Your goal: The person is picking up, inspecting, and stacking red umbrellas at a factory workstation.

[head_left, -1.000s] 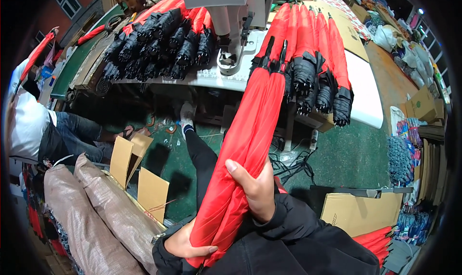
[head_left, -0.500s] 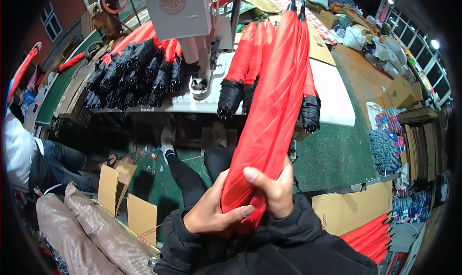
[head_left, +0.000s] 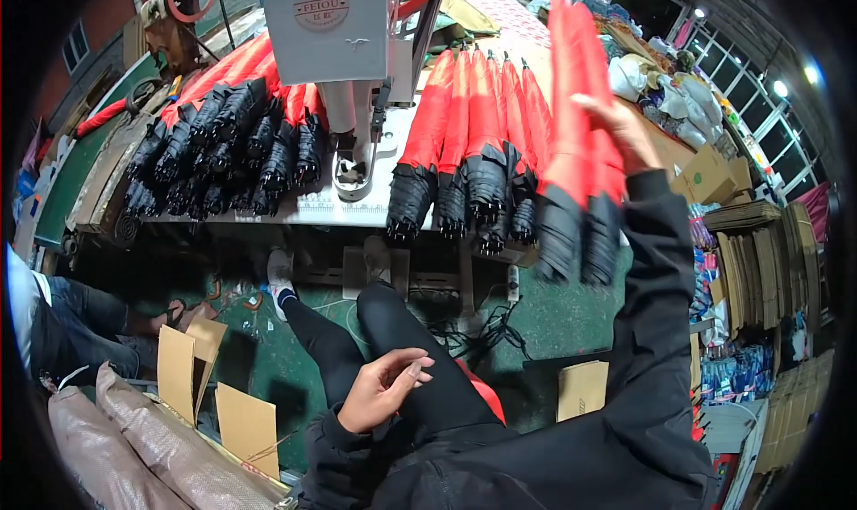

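Note:
My right hand [head_left: 620,130] reaches out over the right end of the sewing table and grips a folded red umbrella [head_left: 602,166] with a black end, smeared by motion. A second folded umbrella [head_left: 562,144] lies close against it, also blurred; whether the hand holds both is hard to tell. To their left, several folded red-and-black umbrellas [head_left: 486,135] lie side by side with black ends overhanging the table's near edge. Above my lap hovers my left hand [head_left: 384,389], fingers loosely curled and nothing visible in it. Some red fabric [head_left: 482,394] shows beside my thigh.
A white sewing machine [head_left: 328,28] stands mid-table, with a pile of folded umbrellas [head_left: 223,144] to its left. Cardboard pieces [head_left: 245,430] and woven sacks [head_left: 134,447] sit at lower left. Another person's legs [head_left: 89,309] show at left. Stacked cardboard [head_left: 750,269] stands at right.
Both hands held a red umbrella in front of me. My left hand has let go and is over my lap; my right hand has moved forward and right to umbrellas at the table's right end.

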The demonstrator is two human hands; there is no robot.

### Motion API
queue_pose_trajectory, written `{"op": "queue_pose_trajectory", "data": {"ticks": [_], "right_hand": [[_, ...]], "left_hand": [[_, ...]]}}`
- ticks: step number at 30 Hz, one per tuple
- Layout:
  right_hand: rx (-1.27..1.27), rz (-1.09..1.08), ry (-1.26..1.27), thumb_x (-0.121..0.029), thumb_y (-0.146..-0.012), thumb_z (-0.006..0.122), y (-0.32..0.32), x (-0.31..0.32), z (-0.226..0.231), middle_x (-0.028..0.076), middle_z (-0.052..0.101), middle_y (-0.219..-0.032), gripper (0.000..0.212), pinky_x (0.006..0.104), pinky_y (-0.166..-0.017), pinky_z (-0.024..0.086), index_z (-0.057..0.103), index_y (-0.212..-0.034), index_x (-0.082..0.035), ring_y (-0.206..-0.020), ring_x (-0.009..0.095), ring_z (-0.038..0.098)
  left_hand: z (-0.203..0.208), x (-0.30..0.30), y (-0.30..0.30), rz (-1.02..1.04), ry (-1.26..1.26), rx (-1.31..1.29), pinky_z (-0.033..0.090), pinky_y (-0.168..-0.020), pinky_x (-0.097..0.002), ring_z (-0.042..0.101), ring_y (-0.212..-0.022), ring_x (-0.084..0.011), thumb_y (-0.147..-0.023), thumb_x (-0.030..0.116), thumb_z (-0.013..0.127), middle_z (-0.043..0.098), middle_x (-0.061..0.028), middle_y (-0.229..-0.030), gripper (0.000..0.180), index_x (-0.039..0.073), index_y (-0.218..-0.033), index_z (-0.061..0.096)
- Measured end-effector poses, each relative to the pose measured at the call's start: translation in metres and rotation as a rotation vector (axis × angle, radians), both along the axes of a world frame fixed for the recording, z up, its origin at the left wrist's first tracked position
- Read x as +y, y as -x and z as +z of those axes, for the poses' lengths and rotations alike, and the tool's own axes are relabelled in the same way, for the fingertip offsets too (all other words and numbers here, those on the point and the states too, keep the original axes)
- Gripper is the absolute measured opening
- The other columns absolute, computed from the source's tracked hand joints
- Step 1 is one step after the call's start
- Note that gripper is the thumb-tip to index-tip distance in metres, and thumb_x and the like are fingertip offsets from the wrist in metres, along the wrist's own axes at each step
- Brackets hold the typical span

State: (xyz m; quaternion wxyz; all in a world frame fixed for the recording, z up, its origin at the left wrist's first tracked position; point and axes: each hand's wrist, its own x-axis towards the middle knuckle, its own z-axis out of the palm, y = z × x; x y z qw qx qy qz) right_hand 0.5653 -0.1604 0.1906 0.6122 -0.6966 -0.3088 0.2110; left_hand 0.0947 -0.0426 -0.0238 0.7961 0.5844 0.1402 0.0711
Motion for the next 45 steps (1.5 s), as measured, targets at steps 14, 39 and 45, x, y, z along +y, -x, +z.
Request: {"op": "queue_pose_trajectory", "data": {"ticks": [14, 39, 45], "right_hand": [[-0.579, -0.099, 0.367, -0.035, -0.101, 0.070, -0.007, 0.008, -0.112, 0.016, 0.069, -0.132, 0.058, 0.0327, -0.107, 0.047, 0.060, -0.141, 0.006, -0.122, 0.019, 0.063], [0.468, -1.125, 1.709, -0.088, -0.080, 0.057, 0.300, -0.556, -0.265, 0.037, 0.067, -0.122, 0.106, 0.0497, -0.107, 0.049, 0.070, -0.119, 0.010, -0.125, 0.045, 0.064], [0.358, -0.877, 2.037, -0.090, -0.085, 0.045, 0.273, -0.535, -0.267, 0.035, 0.063, -0.133, 0.110, 0.0476, -0.113, 0.044, 0.066, -0.130, 0.008, -0.133, 0.043, 0.058]], "left_hand": [[-0.169, 0.013, 0.029, 0.115, 0.172, 0.215, 0.060, -0.078, -0.0316, 0.074, -0.085, -0.0194, -0.107, 0.009, 0.056, 0.074, -0.0137, -0.105, 0.023, -0.003, -0.125, 0.062], [-0.237, 0.072, 0.006, 0.168, 0.589, 0.230, 0.059, -0.091, -0.0372, 0.068, -0.098, -0.0217, -0.105, 0.017, 0.061, 0.070, -0.0101, -0.112, 0.028, 0.001, -0.128, 0.062], [-0.228, 0.065, 0.010, 0.225, 0.596, 0.214, 0.060, -0.089, -0.0374, 0.069, -0.097, -0.0228, -0.106, 0.015, 0.060, 0.070, -0.0119, -0.111, 0.027, 0.000, -0.128, 0.062]]}}
